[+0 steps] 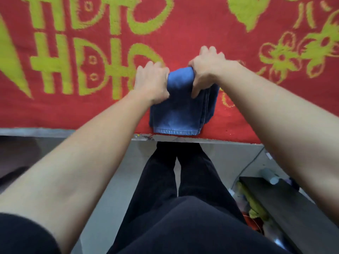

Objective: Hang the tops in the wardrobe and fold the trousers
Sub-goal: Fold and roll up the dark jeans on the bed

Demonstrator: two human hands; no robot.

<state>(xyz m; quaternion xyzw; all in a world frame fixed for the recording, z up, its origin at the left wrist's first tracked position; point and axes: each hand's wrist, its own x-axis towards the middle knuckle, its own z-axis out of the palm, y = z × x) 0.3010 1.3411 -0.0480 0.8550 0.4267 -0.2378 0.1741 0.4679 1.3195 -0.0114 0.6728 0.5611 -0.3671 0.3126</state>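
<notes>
L hand (153, 83) + R hand (205, 70) grip 1 folded jeans (176, 114) on red blanket (183, 30).

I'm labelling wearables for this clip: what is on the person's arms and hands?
The left hand and right hand wear no gloves, watch or rings that show, and both forearms are bare. A dark sleeve covers the left upper arm; the right one is out of view.

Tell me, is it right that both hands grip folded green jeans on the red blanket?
Not quite. The head view shows the jeans are blue, not green; green is only the pattern on the red blanket. The rest holds: the left hand and right hand both grip them, folded, on it.
</notes>
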